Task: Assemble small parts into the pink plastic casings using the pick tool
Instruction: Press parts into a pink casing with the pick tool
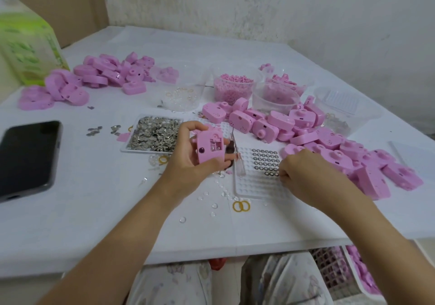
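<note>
Holding the pink casing (209, 148) in my left hand (188, 161), fingers and thumb curled round its edges, I have its open compartment facing me, above the middle of the bench (94, 210). My right hand (303, 177) is bunched at the right side of the dimpled tray (256, 187), fingertips drawn together by the lowest row of metal rings (266, 161); whether one is pinched I cannot tell. The pick tool (239, 167) lies along the tray's left edge, just beside my left fingers. I should lift one ring only, steady the casing, then seat the ring gently with the tool's tip.
</note>
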